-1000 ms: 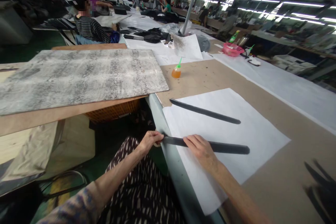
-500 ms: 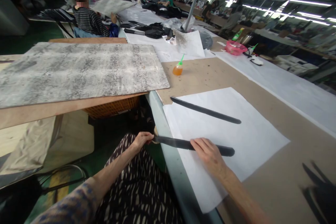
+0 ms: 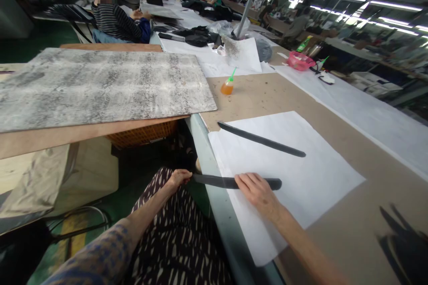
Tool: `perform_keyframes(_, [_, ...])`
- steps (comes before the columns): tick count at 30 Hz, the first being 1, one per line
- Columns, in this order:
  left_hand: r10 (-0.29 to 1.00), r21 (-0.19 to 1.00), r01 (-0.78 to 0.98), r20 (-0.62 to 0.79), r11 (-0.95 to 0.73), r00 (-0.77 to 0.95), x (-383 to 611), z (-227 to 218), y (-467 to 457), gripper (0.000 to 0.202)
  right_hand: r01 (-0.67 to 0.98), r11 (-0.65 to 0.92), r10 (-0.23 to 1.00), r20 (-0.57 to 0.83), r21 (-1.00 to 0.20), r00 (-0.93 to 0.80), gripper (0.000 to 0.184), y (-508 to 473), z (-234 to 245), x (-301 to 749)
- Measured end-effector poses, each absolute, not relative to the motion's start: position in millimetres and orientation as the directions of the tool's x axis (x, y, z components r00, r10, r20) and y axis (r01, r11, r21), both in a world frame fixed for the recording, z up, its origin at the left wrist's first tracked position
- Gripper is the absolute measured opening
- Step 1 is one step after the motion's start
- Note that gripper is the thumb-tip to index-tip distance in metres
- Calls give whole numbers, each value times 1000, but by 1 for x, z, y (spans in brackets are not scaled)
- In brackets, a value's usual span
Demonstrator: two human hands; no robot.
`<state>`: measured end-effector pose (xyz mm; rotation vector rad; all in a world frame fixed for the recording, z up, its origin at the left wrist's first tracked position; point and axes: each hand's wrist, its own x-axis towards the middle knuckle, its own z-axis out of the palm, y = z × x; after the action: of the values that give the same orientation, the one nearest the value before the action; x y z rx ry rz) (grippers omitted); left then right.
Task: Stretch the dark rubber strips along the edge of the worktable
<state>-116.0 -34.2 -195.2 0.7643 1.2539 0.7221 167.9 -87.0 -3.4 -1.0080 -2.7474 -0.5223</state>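
A long black strip (image 3: 220,181) lies across the near edge of a white paper sheet (image 3: 310,178) and sticks out past the table edge. My left hand (image 3: 179,178) is closed on the strip's overhanging end, off the table above my lap. My right hand (image 3: 256,191) rests flat on the strip's middle, fingers laid out along it. A second black strip (image 3: 261,140) lies loose and slanted on the same sheet, farther from me.
An orange glue bottle with a green nozzle (image 3: 227,85) stands on the brown table beyond the sheet. A grey mottled board (image 3: 100,84) lies to the left. Dark strips (image 3: 401,236) lie at the right. A pink basket (image 3: 298,61) and seated people are farther back.
The near strip has slid left toward me, so less of it lies on the paper. My left hand has drawn back off the table edge; my right hand stays on the strip.
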Motion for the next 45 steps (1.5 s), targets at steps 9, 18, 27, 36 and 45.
perform_keyframes(9, [739,738,-48,-670,673,65,-101,-220,-29,29,673,690,607,292,268,-739,27,-85,-4,156])
perform_keyframes(18, [575,572,-111,-818,813,-12,-96,-223,-22,21,642,701,581,275,310,-767,24,-84,-8,142])
perform_keyframes(27, [651,653,-198,-754,731,-85,-93,-196,-9,23,646,696,589,266,313,-763,24,-85,-9,143])
perform_keyframes(36, [875,976,21,-205,218,439,-65,-84,-47,37,650,694,602,246,309,-760,20,-86,-4,141])
perform_keyframes(45, [792,939,-31,-272,344,547,-50,-67,-47,31,679,692,629,258,243,-733,20,-89,-2,148])
